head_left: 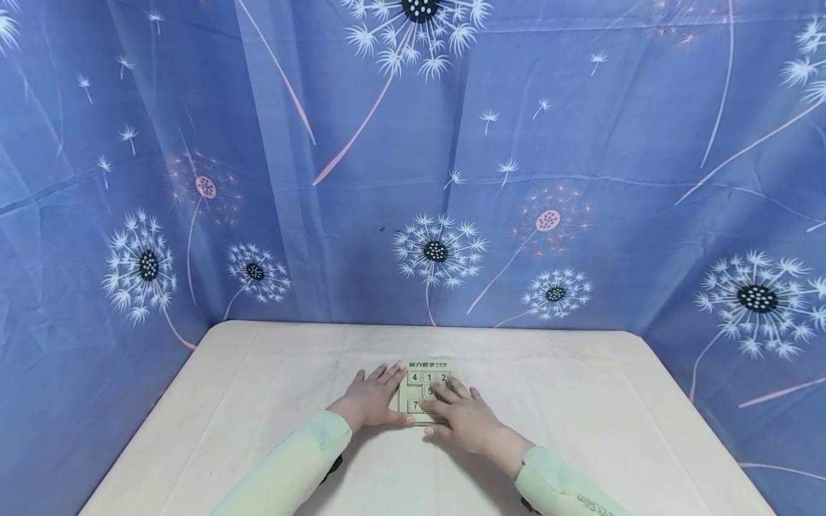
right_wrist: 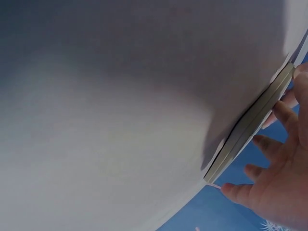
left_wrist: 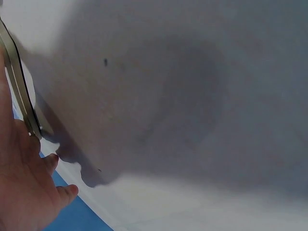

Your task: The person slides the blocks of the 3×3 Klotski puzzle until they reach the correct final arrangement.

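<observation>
A pale yellow-green sliding number puzzle (head_left: 414,393) lies flat on the table, with dark lettering across its far edge. Tiles marked 4, 1 and 2 fill its far row; a 5 and a 7 show nearer, and other tiles are hidden under fingers. My left hand (head_left: 371,401) rests along the puzzle's left side, fingers extended and thumb at the near corner. Over the right part of the board my right hand (head_left: 470,423) lies with fingers spread, fingertips on the tiles. In the right wrist view, the puzzle's thin side edge (right_wrist: 250,126) shows beside the right hand (right_wrist: 281,185).
The table (head_left: 271,380) has a cream cover with rounded far corners. Blue curtain (head_left: 361,236) printed with dandelions rises behind it and on both sides. Light green sleeves (head_left: 290,466) cover both forearms.
</observation>
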{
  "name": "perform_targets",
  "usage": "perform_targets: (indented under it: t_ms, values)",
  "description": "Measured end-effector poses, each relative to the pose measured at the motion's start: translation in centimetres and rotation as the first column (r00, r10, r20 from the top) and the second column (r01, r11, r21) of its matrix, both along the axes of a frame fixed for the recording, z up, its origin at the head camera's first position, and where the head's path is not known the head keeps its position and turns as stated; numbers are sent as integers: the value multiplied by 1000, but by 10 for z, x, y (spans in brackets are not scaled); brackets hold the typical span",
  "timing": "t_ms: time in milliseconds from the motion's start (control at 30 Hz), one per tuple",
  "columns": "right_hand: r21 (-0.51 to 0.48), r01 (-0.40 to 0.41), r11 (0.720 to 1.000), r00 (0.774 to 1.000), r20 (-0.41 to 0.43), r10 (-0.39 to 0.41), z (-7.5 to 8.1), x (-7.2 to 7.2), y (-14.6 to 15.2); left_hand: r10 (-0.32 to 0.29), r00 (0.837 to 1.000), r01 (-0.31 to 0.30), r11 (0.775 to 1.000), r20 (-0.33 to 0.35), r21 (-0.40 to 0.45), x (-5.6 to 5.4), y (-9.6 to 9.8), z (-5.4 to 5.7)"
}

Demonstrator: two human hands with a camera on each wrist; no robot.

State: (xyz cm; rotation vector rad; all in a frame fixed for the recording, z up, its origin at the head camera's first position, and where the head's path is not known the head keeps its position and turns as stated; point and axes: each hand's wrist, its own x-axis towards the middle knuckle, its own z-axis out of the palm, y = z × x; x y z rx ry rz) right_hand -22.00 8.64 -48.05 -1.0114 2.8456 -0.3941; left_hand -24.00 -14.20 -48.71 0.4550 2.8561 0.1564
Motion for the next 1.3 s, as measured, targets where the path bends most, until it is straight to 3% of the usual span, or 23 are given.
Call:
perform_targets:
  t_ms: [567, 967, 1300]
  values:
    - [4, -8, 1000, 1000, -16, 8, -2, 1, 1, 1, 1000, -1, 1000, 3, 16, 1, 1, 3]
    - [-11, -13, 1000, 998, 61, 13, 0, -7, 2, 1, 1000, -1, 1000, 15, 14, -1, -1, 0]
    - [-12, -16, 1000, 997, 72, 17, 1, -7, 3, 7, 1000, -8, 1000, 18, 29, 0, -1, 2]
